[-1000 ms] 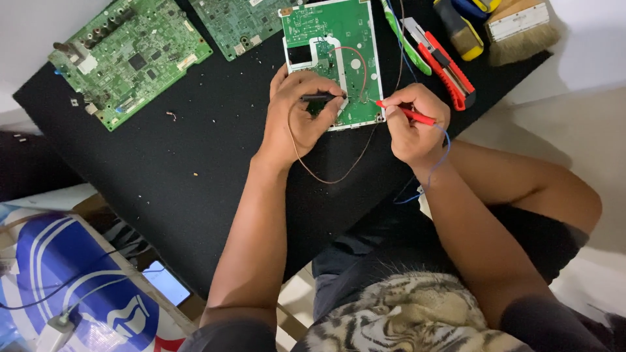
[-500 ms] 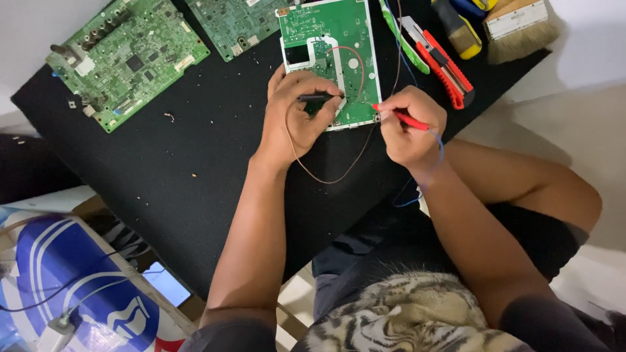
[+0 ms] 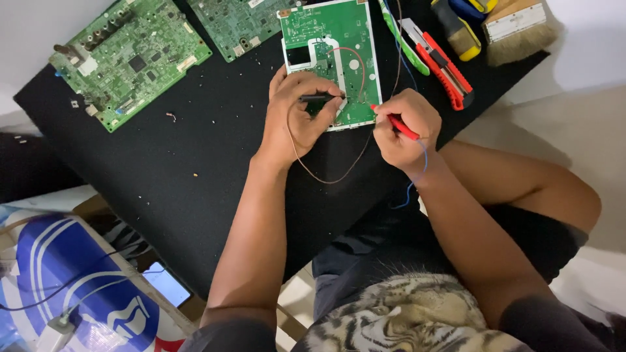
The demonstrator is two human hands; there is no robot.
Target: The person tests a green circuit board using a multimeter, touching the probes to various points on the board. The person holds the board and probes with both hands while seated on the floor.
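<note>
The green circuit board lies at the far edge of the black mat, just beyond both hands. A probe tip could slip off its tiny contact and bridge neighbouring solder points, since both are held at a shallow slant with thin leads trailing loose over the board. The left hand curls over the board's near edge, fingers pinching a black probe that points right. The right hand is closed around a red probe, pen-style, its tip at the board's near right edge. Both forearms reach out from the body. A red utility knife lies just right of the board.
</note>
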